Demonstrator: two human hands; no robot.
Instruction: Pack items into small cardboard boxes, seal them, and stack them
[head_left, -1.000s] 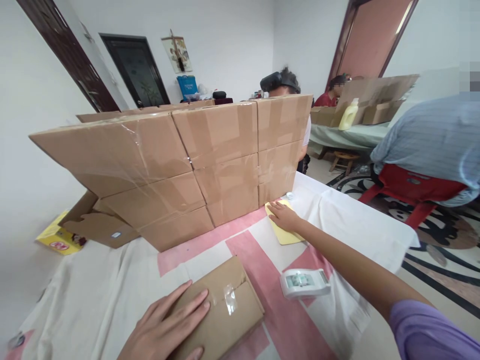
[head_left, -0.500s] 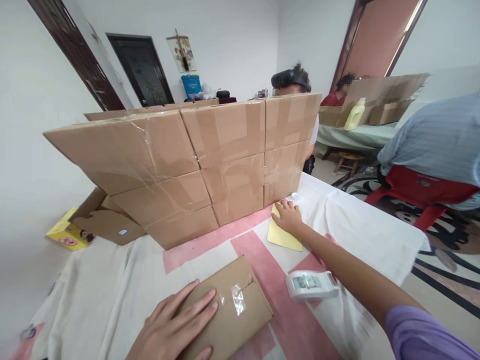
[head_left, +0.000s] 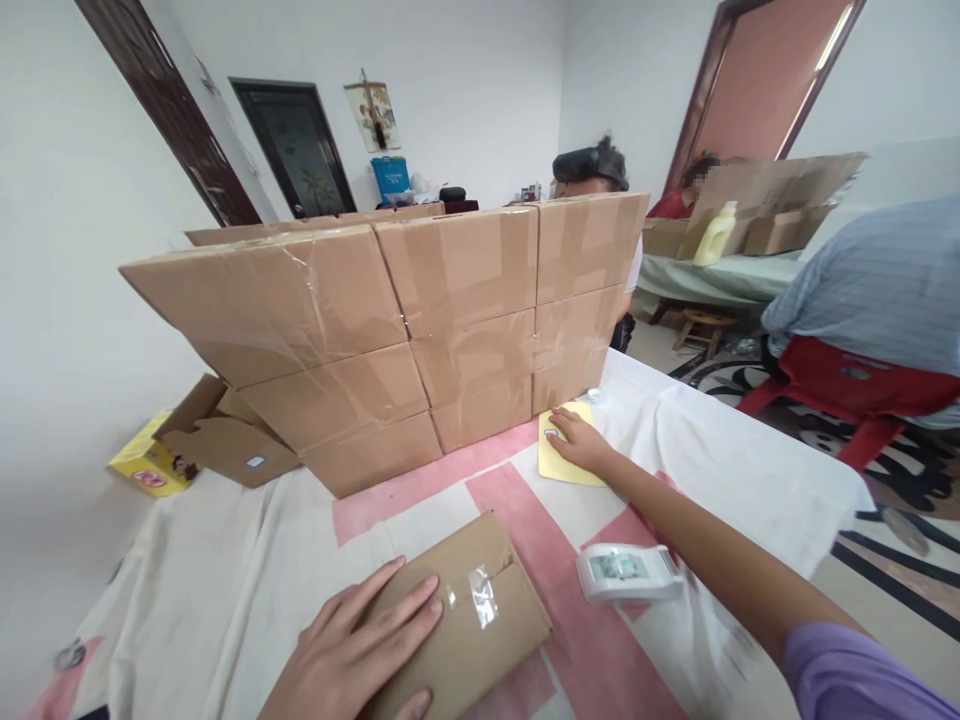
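Observation:
My left hand (head_left: 356,640) lies on the small brown cardboard box (head_left: 480,610), fingers stretched out across its top. A strip of clear tape shines across the flap edge of that box. At the far side of the table, my right hand (head_left: 581,445) rests on a yellow sheet (head_left: 562,470), fingers apart and slightly bent. Beside its fingertips, a small label with a dark border (head_left: 551,434) shows on the sheet. A white tape dispenser (head_left: 628,575) lies between the box and my right forearm.
A wall of taped cardboard boxes (head_left: 472,270) stands along the table's far side. Left of it are an open carton (head_left: 240,450) and a yellow box (head_left: 154,460). A small tape roll (head_left: 596,395) lies near the wall's right end. A person (head_left: 877,280) sits at right.
The view has shifted slightly. My right fingers have moved on the yellow sheet, and the small label now shows beside them. My left hand stays on the box.

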